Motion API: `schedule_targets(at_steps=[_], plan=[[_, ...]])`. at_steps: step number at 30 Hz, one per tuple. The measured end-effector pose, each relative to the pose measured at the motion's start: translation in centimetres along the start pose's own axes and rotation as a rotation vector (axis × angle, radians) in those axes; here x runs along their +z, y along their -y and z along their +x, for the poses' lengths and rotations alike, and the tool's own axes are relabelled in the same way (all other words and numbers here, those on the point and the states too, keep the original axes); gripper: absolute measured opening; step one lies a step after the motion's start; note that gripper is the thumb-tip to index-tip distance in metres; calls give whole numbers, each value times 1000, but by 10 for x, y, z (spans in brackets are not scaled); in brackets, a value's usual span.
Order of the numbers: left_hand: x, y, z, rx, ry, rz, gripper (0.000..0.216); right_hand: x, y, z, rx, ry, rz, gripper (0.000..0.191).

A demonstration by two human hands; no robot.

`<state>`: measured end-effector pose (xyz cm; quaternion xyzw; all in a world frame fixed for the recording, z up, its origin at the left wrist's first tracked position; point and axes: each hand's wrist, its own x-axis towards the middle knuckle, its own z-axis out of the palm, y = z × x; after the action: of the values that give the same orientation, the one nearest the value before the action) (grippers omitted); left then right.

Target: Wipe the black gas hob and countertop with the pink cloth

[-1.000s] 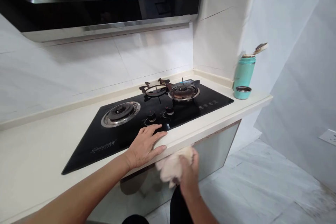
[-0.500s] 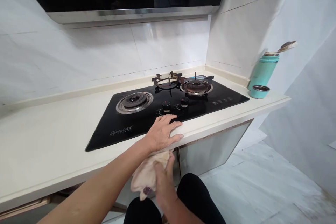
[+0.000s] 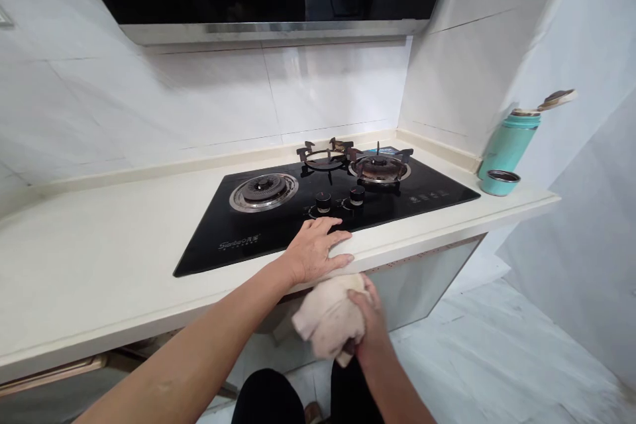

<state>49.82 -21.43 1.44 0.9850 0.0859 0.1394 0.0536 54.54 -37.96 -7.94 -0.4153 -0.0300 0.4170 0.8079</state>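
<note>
Two hands checked: left hand (image 3: 317,253) rests fingers open on the tabletop (image 3: 99,271) edge; right hand (image 3: 370,321) has fingers closed on a beige cloth (image 3: 325,317), which could drop if that grip slackens.

1. The only view looks out from the person's head, facing forward and down.
2. It sits close above the counter (image 3: 99,265) and gas stove (image 3: 258,232).
3. The left hand (image 3: 318,252) and right hand (image 3: 362,308) show low in the frame.

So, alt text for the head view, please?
A person's left hand rests on the edge of a cream countertop while the right hand holds a crumpled cloth below it. A black two-burner gas hob sits behind, a teal flask beyond it.
</note>
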Motion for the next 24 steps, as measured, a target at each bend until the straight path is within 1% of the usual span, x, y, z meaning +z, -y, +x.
schedule_targets(at_steps=[2,4,6,9,11,12,14,15,18,19,21,23,24], plan=[[0,0,0,1,2,10,55,-19,20,9,-57,-93,-16,80],[1,-1,-1,-3,0,12,54,-36,32,13,-114,-150,-69,80],[1,-1,-1,-7,-5,5,54,-51,39,11,-170,-168,-168,77],[1,-1,-2,-13,-14,-8,54,-72,49,-4,-216,-179,-362,70],[1,-1,-1,-13,-16,-8,53,-81,64,-15,-254,-178,-450,67],[1,-2,-1,-12,-15,-6,53,-83,74,-18,-298,-175,-472,67],[0,-2,-1,-12,-14,0,53,-82,98,-17,-439,-154,-496,68],[0,-3,-1,-13,-16,3,53,-80,111,-12,-521,-135,-511,70],[-1,-4,-3,-15,-23,10,52,-67,148,25,-719,-8,-634,70],[-1,-5,-4,-17,-23,13,52,-63,157,42,-775,45,-736,66],[-1,-5,-5,-21,-22,17,52,-54,171,75,-884,126,-1024,55],[-2,-6,-6,-24,-27,18,52,-47,180,99,-953,152,-1270,45],[-1,-6,-6,-23,-30,16,52,-44,183,106,-973,144,-1337,42]])
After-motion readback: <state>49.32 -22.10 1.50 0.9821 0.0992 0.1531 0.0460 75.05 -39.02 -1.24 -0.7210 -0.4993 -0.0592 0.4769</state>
